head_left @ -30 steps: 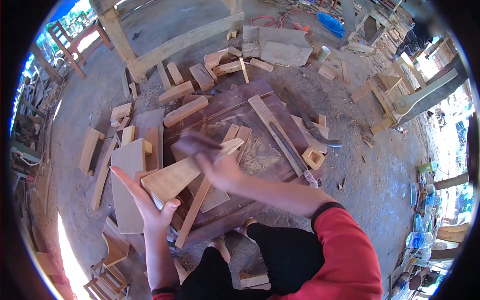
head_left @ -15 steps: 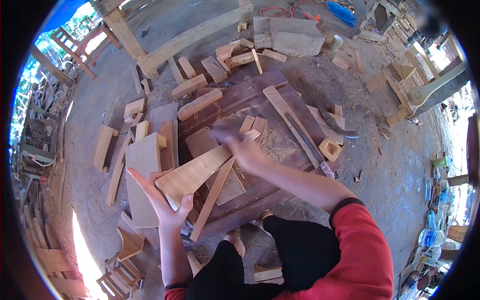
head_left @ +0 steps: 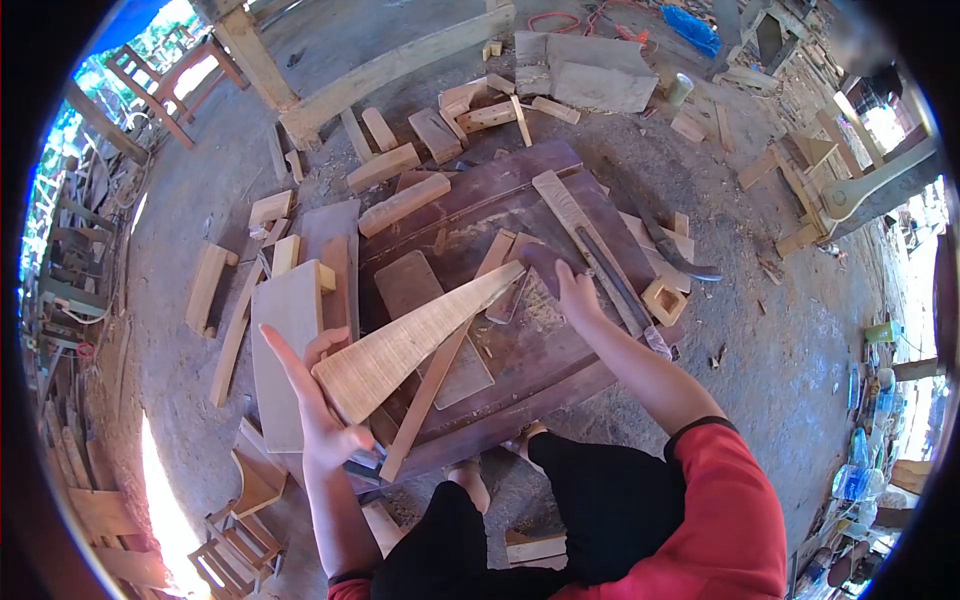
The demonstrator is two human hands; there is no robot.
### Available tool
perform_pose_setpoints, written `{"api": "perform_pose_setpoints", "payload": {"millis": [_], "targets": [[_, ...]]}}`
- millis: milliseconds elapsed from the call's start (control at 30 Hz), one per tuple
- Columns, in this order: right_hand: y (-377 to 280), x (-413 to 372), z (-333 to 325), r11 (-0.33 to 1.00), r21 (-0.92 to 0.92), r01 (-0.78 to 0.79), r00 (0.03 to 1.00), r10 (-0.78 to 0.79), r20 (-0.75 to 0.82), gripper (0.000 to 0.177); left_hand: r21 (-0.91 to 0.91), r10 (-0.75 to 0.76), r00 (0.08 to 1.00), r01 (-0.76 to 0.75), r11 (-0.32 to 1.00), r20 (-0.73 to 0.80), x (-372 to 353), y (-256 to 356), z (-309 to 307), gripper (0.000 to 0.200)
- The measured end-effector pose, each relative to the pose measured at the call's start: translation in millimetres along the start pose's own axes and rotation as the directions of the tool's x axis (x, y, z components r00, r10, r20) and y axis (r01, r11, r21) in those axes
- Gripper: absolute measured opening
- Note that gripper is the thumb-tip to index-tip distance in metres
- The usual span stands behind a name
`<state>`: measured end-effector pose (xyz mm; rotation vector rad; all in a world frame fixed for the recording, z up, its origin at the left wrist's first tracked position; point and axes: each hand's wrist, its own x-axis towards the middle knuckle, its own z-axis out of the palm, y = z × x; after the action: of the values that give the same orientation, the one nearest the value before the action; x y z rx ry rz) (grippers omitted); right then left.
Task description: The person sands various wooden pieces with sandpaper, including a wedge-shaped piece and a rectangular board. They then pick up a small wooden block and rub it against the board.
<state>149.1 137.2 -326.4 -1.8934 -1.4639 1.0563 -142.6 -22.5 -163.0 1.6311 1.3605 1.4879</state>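
Note:
A pale tapered wooden piece (head_left: 410,345) slants up to the right over the dark low table (head_left: 470,215). My left hand (head_left: 322,420) supports its wide end, with the index finger stretched out along the side and the thumb below. Just beyond the narrow tip, my right hand (head_left: 577,298) is closed on a dark sheet (head_left: 543,268), which looks like sandpaper. Under the tapered piece lie a long thin stick (head_left: 425,400) and a flat board (head_left: 462,375).
Wooden blocks (head_left: 383,168) lie around the table's far side. A long board (head_left: 575,230), a dark curved blade (head_left: 665,245) and a hollow square block (head_left: 663,299) are at the right. A pale panel (head_left: 285,350) stands left, and small chairs (head_left: 235,540) are at lower left.
My right hand has moved right with the dark sheet, from over the tapered piece to past its narrow tip. My left thumb has dropped away from the wood's face.

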Motion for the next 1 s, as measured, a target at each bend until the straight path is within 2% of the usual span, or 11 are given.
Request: {"api": "perform_pose_setpoints", "payload": {"millis": [33,67,133,167,233,467,567,667,900,967,1000], "targets": [[7.1,2.2,0.4,0.979,0.203,0.022,0.996,-0.004,-0.087,0.055,-0.092,-0.061,0.998,0.06,0.994,-0.011,-0.8,3.5,-0.1,0.121],[15.3,5.4,0.9,0.978,0.205,0.025,0.996,-0.008,-0.084,0.055,-0.088,-0.059,0.998,0.058,0.994,-0.015,-0.4,11.4,-0.1,0.121],[27.3,11.8,0.4,0.963,0.268,0.027,0.997,-0.008,-0.074,0.045,-0.042,-0.493,0.869,0.491,0.87,-0.043,0.0,27.1,1.4,0.104],[28.7,13.6,-0.2,0.963,0.267,0.034,0.997,-0.014,-0.077,0.045,-0.046,-0.488,0.872,0.486,0.873,-0.046,-1.3,25.0,-0.5,0.104],[35.0,13.3,-0.9,0.954,0.3,-0.011,0.994,0.043,-0.1,0.044,0.437,-0.361,0.93,0.353,0.827,-0.068,-5.7,20.2,-6.9,0.088],[-10.4,-5.8,-26.6,0.94,0.332,-0.071,0.988,0.112,-0.108,0.047,0.343,-0.33,0.943,0.3,0.89,0.032,-2.6,39.8,2.3,0.061],[-4.9,6.0,-21.1,0.923,0.38,0.056,0.981,0.019,-0.191,0.049,0.355,-0.422,0.901,0.363,0.861,0.1,0.5,49.3,6.2,0.048],[-0.1,17.1,-16.9,0.914,0.373,0.158,0.96,-0.054,-0.274,0.048,0.413,-0.28,0.946,0.192,0.89,0.164,1.1,44.2,8.0,0.04],[-10.7,6.8,-9.8,0.954,0.222,0.2,0.979,-0.184,-0.092,0.056,0.499,-0.194,0.935,0.02,0.866,0.298,5.9,37.7,4.3,0.036],[-13.0,7.4,-3.8,0.97,-0.17,0.174,0.979,-0.152,0.135,0.056,0.511,-0.178,0.933,-0.008,0.859,0.313,5.6,37.2,4.3,0.038],[-18.0,0.0,-3.4,0.96,-0.171,0.22,0.964,-0.187,0.19,0.054,0.527,-0.162,0.93,-0.039,0.849,0.329,4.4,35.9,4.2,0.038]]}}
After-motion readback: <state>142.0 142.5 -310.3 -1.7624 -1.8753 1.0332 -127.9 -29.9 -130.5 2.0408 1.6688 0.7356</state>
